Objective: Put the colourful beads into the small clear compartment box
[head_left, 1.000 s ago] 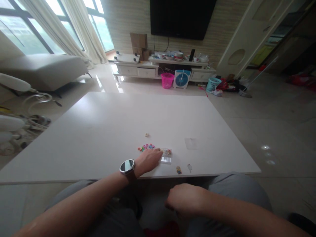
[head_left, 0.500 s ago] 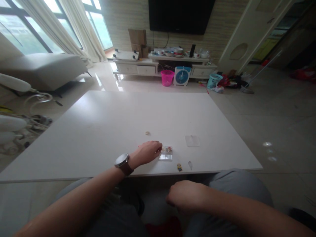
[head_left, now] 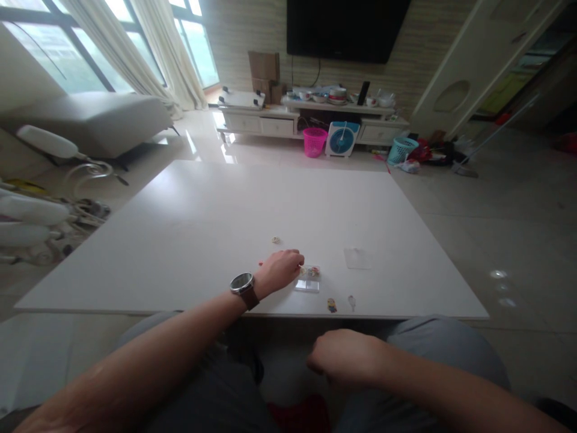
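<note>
My left hand [head_left: 280, 269], with a watch [head_left: 242, 282] on its wrist, reaches over the table to the back left of a small clear compartment box [head_left: 308, 285]. Its fingertips are pinched together at the box's edge; what they hold, if anything, is too small to make out. Small coloured bits [head_left: 314, 272] lie in the box's back compartments. Over my lap, below the table edge, my right hand [head_left: 340, 355] is curled closed, its palm hidden. Near the front edge lie a yellow-and-blue cartoon figure piece [head_left: 332, 305] and a clear, racket-shaped piece [head_left: 351, 302].
On the white table [head_left: 216, 204] are a clear flat lid [head_left: 357, 258], right of the box, and a small pale ring-like item [head_left: 276, 240] behind my left hand. A reddish bit [head_left: 260, 263] shows beside that hand. Beyond stand a pink basket [head_left: 314, 143] and a fan [head_left: 342, 139].
My left hand has lifted slightly away from the box's middle toward its back edge, showing more of the compartments. The view has shifted a little to the left. My right hand stays over my lap.
</note>
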### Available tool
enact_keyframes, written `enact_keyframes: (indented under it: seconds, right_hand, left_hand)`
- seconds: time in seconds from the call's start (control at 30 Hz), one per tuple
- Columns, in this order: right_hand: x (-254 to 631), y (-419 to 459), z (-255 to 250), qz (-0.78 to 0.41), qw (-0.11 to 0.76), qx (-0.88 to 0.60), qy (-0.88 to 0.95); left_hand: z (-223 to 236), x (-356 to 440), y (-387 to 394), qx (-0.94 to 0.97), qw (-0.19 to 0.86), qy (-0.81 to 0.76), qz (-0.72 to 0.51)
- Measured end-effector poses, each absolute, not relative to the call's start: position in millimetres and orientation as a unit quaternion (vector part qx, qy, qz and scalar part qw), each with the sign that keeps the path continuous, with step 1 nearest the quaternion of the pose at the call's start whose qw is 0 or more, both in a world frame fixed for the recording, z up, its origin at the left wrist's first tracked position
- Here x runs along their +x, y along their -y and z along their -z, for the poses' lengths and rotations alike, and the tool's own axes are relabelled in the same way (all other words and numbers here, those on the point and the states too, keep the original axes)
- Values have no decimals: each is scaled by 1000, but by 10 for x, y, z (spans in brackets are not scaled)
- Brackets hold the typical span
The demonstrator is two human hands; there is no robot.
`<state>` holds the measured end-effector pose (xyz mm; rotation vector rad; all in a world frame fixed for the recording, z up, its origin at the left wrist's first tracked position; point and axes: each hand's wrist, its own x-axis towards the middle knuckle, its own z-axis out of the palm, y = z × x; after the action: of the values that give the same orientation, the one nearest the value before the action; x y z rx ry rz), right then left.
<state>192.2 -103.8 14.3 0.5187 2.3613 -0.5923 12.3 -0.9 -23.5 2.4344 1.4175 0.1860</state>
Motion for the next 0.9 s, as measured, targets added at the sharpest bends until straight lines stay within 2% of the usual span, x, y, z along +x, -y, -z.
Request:
enact_keyframes:
  seconds: [0.37, 0.7, 0.9]
  right_hand:
    - [1966, 1056, -64, 228, 298, 199, -905]
    - [1898, 1021, -133, 229, 333, 192, -894]
    - [1921, 1060, -83, 226, 310, 203, -901]
  left_hand:
    - [-2, -552, -390, 800, 156, -565, -128]
    - [441, -751, -641, 755, 178, -613, -148]
    - [601, -642, -700, 767, 180, -601, -136]
